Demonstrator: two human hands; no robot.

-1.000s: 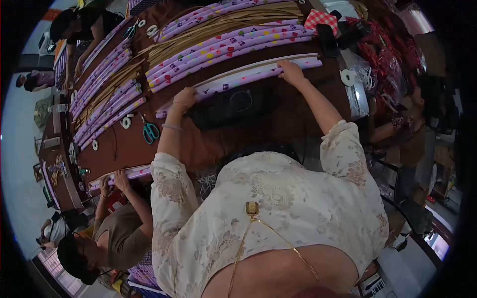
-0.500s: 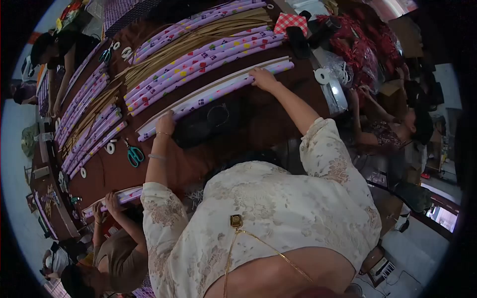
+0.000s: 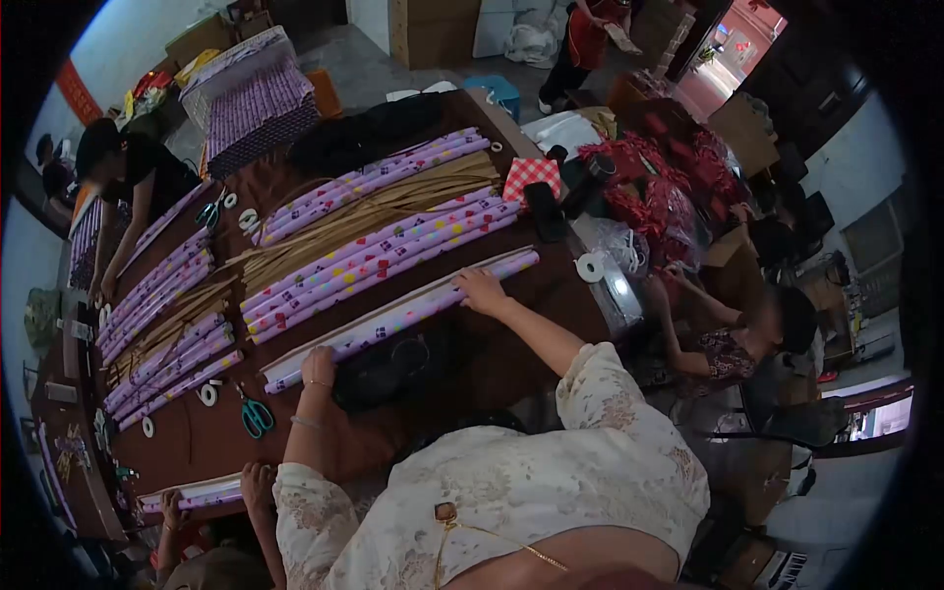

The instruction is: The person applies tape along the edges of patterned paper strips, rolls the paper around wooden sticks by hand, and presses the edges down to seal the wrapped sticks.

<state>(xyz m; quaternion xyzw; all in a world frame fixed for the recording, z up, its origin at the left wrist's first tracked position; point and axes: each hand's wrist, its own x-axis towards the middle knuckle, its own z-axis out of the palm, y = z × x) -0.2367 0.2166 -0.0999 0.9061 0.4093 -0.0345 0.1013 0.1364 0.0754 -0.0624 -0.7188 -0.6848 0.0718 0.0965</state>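
Observation:
A long purple patterned roll (image 3: 413, 314) with a white and brown strip along its far side lies across the brown-covered table. My left hand (image 3: 320, 366) is closed on the roll near its left end. Nearer the right end, my right hand (image 3: 479, 290) rests on the roll with its fingers over the top. A dark bag-like object (image 3: 379, 374) lies just in front of the roll. Beyond the roll are several finished-looking purple rolls (image 3: 364, 265) and a bundle of brown strips (image 3: 383, 211).
Teal-handled scissors (image 3: 257, 417) and white tape rolls (image 3: 207, 394) lie at the left. A black phone (image 3: 544, 210), a tape roll (image 3: 590, 266) and red material (image 3: 649, 187) are at the right. Co-workers' hands (image 3: 258, 485) hold another roll at lower left.
The view has tilted up, showing more of the room. My left hand has shifted from above the roll's left part to nearer its left end; my right hand still rests near the right end.

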